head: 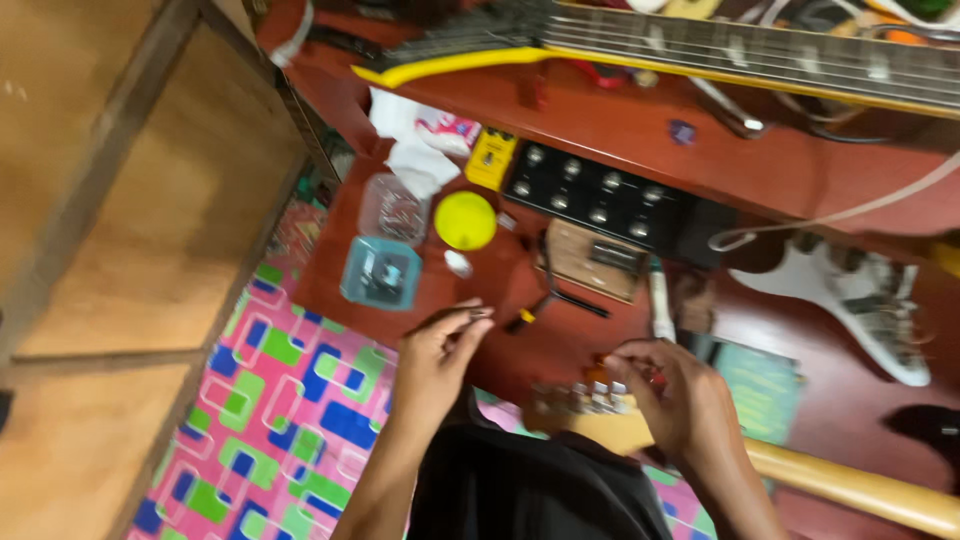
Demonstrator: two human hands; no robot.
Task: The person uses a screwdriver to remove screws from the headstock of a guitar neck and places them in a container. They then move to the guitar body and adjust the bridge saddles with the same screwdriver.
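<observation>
Your left hand (432,352) pinches a small dark metal part (478,313) just below the blue box (381,273), light and slippery I'd guess, while your right hand (668,392) fingers grip the guitar headstock (590,405) further right.

The surface (620,130) is reddish-brown wood with a smooth, glossy finish, and at its left edge stand a clear plastic cup (393,208), a translucent bluish plastic box (381,273) and a matt yellow plastic lid (465,220), with crumpled white paper (415,160) beside them. The black pedal board (600,200) looks matt, with shiny metal knobs. The guitar neck (860,490) under the right hand (675,400) is pale, glossy varnished wood with metal tuners, and the left hand (435,355) pinches a small dark metal-looking piece (478,313), too blurred to tell further.
</observation>
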